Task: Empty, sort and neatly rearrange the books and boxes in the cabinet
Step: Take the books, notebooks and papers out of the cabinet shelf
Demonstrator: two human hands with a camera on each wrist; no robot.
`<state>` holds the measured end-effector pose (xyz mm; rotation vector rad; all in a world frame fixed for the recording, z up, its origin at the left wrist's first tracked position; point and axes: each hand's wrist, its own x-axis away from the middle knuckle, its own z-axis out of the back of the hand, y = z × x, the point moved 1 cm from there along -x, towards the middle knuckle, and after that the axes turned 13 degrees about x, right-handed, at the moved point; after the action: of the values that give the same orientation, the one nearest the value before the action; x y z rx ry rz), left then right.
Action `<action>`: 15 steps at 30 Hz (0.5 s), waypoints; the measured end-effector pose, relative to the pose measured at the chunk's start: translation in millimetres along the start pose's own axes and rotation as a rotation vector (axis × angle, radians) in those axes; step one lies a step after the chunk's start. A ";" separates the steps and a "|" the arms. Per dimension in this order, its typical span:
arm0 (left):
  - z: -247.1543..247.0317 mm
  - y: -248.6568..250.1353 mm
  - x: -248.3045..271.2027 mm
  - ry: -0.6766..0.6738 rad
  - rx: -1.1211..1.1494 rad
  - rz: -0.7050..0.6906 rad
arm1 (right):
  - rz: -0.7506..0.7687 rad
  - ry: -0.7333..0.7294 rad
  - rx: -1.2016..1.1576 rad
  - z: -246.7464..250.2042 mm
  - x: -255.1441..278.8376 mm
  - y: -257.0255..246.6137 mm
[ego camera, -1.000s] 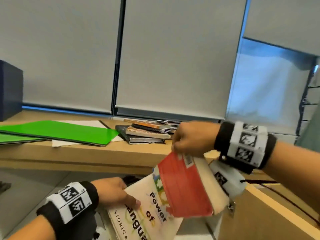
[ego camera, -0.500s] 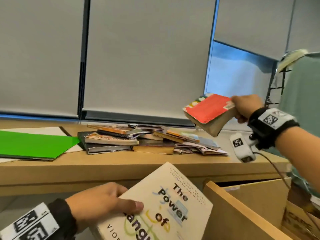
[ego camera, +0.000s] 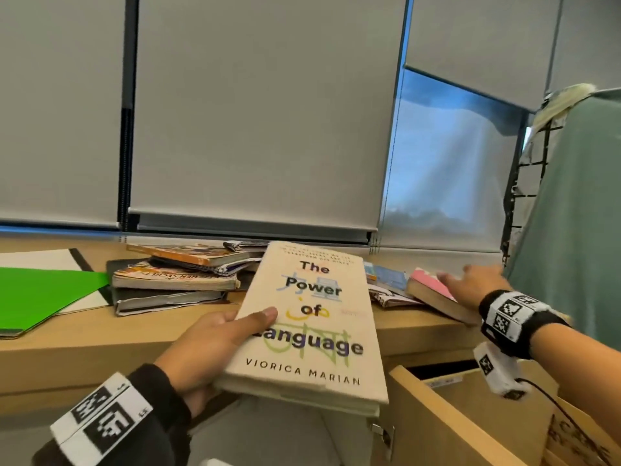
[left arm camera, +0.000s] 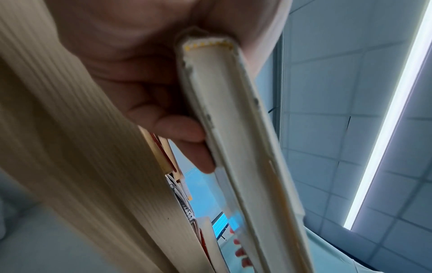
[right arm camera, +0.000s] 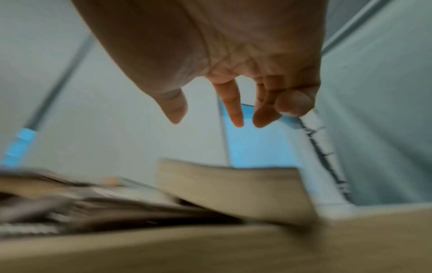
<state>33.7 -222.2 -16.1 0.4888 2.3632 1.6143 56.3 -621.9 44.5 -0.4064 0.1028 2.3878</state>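
Moved: red-covered paperback [ego camera: 433, 294] now lies on the wooden cabinet top [ego camera: 100, 351] — no longer carried.
Right hand [ego camera: 477, 284]: fingers spread, empty, just above that paperback.
Left hand [ego camera: 215, 344]: clasps cream hardback "The Power of Language" [ego camera: 309, 324], thumb on cover.
Relation: hardback's long axis points away toward the book pile [ego camera: 178, 280] — left hand nearer.

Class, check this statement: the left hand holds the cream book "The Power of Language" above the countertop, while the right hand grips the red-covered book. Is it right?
One detail is wrong. The right hand grips nothing: the right wrist view shows its fingers spread open above the red-covered book, which lies on the countertop. The left hand does hold the cream book.
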 end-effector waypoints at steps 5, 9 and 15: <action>-12.9 -8.3 -16.1 0.105 0.120 -0.102 | 0.421 -0.650 -0.871 30.8 95.9 -59.4; -16.9 -3.0 -22.7 0.151 0.187 -0.168 | 0.646 -0.843 -1.076 37.2 140.1 -92.1; -19.0 31.9 -13.5 -0.060 0.193 -0.226 | 0.383 -0.627 -1.430 45.0 112.5 -115.7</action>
<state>43.3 -233.2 20.6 0.2877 2.4404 1.2646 41.7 -455.4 55.6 -0.2134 -1.9999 2.4243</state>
